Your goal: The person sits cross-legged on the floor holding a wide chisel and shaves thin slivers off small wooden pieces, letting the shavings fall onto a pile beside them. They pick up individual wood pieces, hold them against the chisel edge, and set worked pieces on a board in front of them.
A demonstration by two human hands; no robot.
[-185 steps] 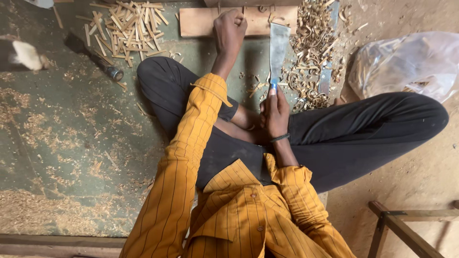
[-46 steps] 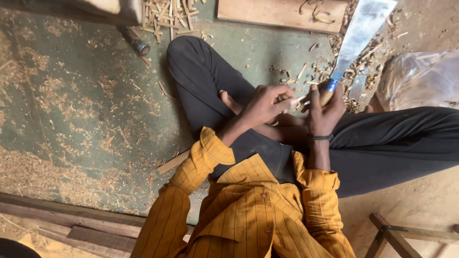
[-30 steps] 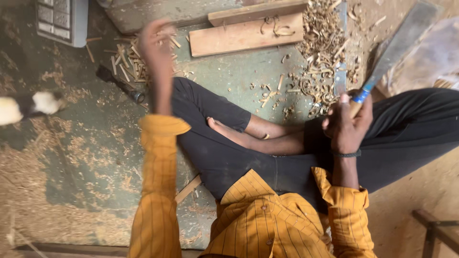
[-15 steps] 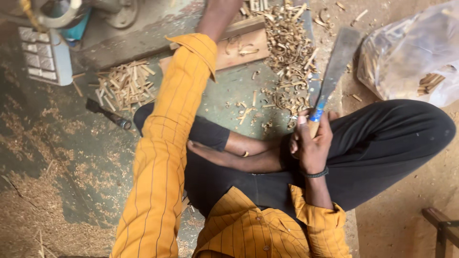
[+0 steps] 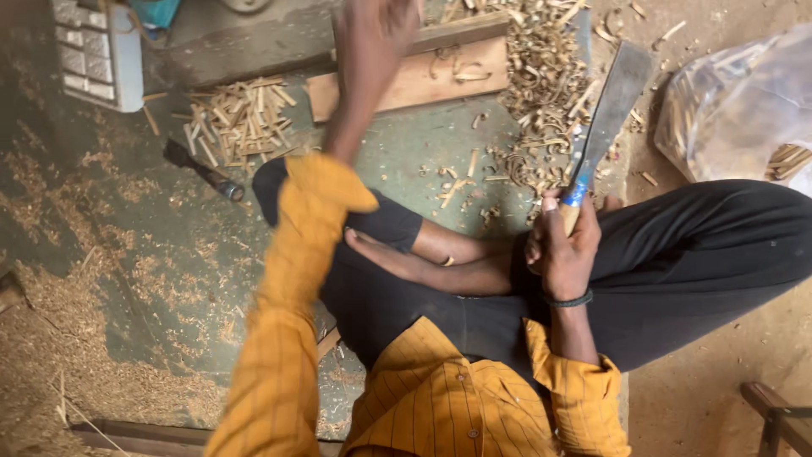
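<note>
I sit cross-legged on a green mat in an orange striped shirt and black trousers. My right hand (image 5: 565, 247) rests by my knee and grips the blue-wrapped handle of a broad flat blade (image 5: 615, 100), which points up and away over the wood shavings. My left arm stretches forward; my left hand (image 5: 374, 32) is blurred, above the near end of a wooden board (image 5: 427, 80). Whether it holds anything is unclear.
A pile of short wood splints (image 5: 241, 118) lies left of the board, a heap of curled shavings (image 5: 541, 93) right of it. A dark tool (image 5: 203, 169), a grey keypad box (image 5: 97, 51), a clear plastic bag (image 5: 744, 110) and a wooden frame (image 5: 778, 415) surround me.
My left arm has swung from my lap out to the left and then forward toward the board. The right hand has kept the blade, now tilted upright beside my knee.
</note>
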